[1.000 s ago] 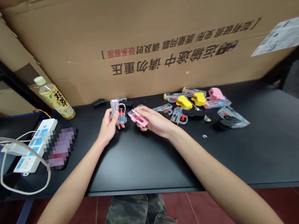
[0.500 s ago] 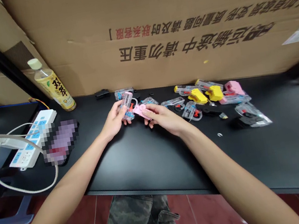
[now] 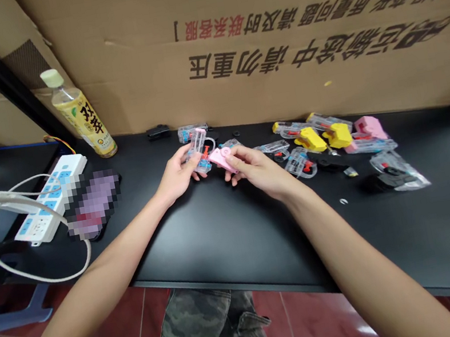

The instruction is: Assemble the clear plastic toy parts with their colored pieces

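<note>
My left hand (image 3: 176, 172) is closed around a clear plastic piece (image 3: 199, 140) with a pink end and red and blue bits inside. Its fingers cover part of it. Between the thumb and fingers of my right hand (image 3: 258, 169) is a pink plastic piece (image 3: 219, 157) with a round boss on its face. The two pieces are close together above the black table (image 3: 214, 234), with a small gap between them. Behind my hands lie another clear plastic piece (image 3: 192, 132) and a black part (image 3: 157, 132).
Several clear pieces lie to the right, among them yellow parts (image 3: 338, 136), a pink part (image 3: 370, 128) and a clear bag (image 3: 402, 172). A white C-shaped bit (image 3: 343, 201) lies nearer. At left are a bottle (image 3: 83, 121), a power strip (image 3: 50, 202) and a phone (image 3: 97, 199). Cardboard (image 3: 139, 79) stands behind.
The pink piece in my right hand has come slightly away from the clear piece in my left. My view has shifted a little, and both hands keep their hold.
</note>
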The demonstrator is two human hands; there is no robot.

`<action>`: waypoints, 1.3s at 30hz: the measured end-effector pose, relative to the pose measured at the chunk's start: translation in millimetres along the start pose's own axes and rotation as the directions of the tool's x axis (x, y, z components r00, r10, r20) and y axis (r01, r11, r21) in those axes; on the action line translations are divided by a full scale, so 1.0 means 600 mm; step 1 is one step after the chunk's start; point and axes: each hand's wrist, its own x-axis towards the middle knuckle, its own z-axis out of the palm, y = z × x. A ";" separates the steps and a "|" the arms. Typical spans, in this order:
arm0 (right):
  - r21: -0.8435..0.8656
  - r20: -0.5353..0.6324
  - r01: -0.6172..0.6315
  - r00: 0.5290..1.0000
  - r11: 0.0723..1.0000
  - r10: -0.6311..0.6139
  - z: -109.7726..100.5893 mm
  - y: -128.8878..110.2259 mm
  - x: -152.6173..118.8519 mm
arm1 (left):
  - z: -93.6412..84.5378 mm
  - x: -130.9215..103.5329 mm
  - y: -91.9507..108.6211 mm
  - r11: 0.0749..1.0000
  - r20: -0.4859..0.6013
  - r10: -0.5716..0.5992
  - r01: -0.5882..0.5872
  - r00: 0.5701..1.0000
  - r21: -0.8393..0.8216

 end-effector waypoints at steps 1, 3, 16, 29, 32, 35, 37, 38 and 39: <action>-0.012 0.001 0.006 1.000 1.000 -0.006 -0.001 0.001 0.000 | 0.000 0.000 0.000 1.000 0.000 -0.004 0.004 1.000 -0.005; -0.035 -0.006 0.018 1.000 0.999 -0.019 -0.002 0.004 0.001 | 0.000 0.000 -0.001 1.000 0.004 -0.007 0.007 1.000 -0.010; -0.098 0.024 0.034 0.999 0.995 -0.031 0.006 0.001 -0.003 | 0.000 0.001 -0.006 0.997 0.025 0.020 -0.022 0.999 0.069; -0.175 0.007 0.049 0.999 0.983 -0.049 0.004 0.007 0.001 | -0.001 0.000 -0.013 0.995 0.048 0.068 -0.071 0.997 0.070; -0.186 0.021 0.051 0.999 0.981 -0.048 0.006 0.005 0.000 | -0.002 0.001 -0.011 0.996 0.049 0.065 -0.068 0.997 0.055; -0.219 0.061 0.082 0.996 0.972 -0.070 0.009 0.005 0.000 | -0.002 0.003 -0.011 0.996 0.045 0.063 -0.066 0.997 0.059; -0.221 0.068 0.091 0.995 0.971 -0.078 0.011 0.006 0.000 | -0.002 0.003 -0.012 0.996 0.045 0.062 -0.065 0.997 0.069; -0.211 0.063 0.087 0.995 0.974 -0.075 0.012 0.007 0.000 | -0.002 0.003 -0.012 0.995 0.047 0.060 -0.063 0.997 0.075; -0.195 0.057 0.080 0.996 0.978 -0.070 0.013 0.008 0.001 | -0.002 0.003 -0.012 0.995 0.051 0.058 -0.062 0.997 0.081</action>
